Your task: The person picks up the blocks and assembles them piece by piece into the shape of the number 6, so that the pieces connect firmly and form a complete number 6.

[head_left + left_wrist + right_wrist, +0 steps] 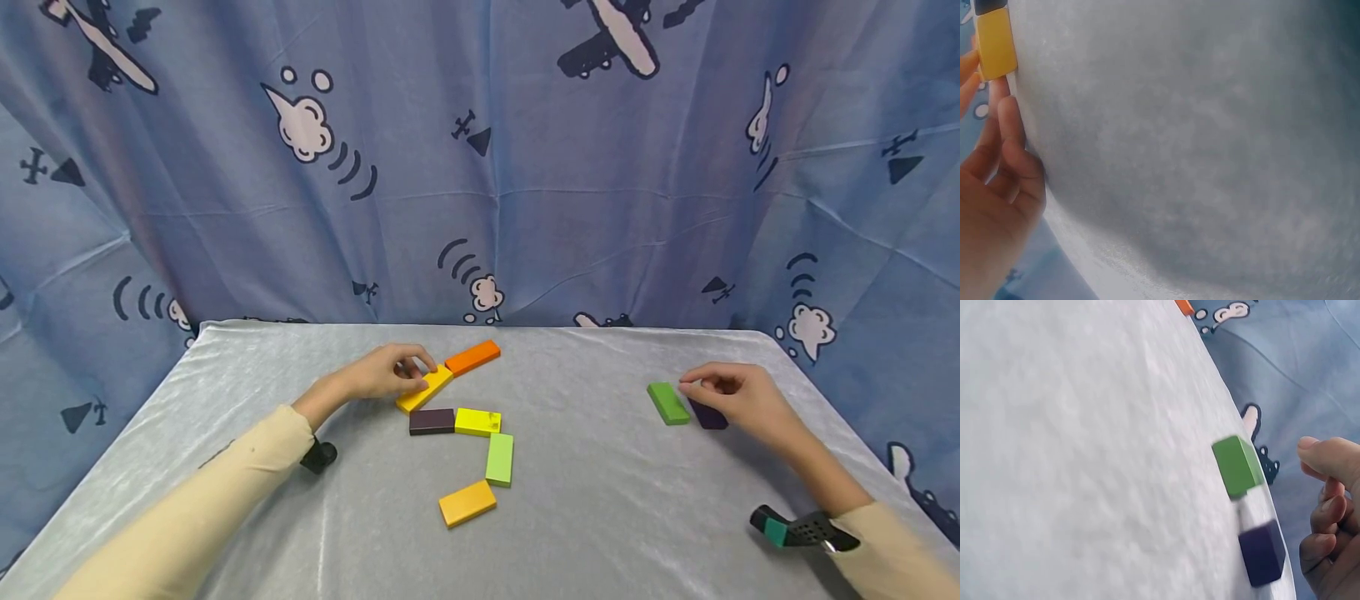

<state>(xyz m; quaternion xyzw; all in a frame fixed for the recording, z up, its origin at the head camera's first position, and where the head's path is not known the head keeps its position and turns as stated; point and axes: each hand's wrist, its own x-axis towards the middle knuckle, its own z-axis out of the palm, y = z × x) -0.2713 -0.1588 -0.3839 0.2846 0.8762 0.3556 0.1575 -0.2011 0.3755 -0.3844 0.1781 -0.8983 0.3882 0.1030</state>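
Curtain (pixel 420 100) backs grey tablecloth (pixel 600 500); left hand (pixel 381 372) pinches yellow block (pixel 417 401), right hand (pixel 748 402) loosely curled.

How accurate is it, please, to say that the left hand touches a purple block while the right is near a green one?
Not purple: the head view shows the left hand touching a yellow block; the right hand is near a green block.

On my feed the amber block (pixel 425 390) lies flat and slanted, pinched in a left hand (pixel 390 371). Just beyond its far end I see an orange block (pixel 472 357), slanted similarly. Nearer me than the amber block lie a dark block (pixel 432 422), a yellow block (pixel 483 422), a lime block (pixel 499 460) and a golden block (pixel 467 503). Well to its right, I have a green block (pixel 667 403) and a partly hidden purple block (pixel 709 416), side by side.
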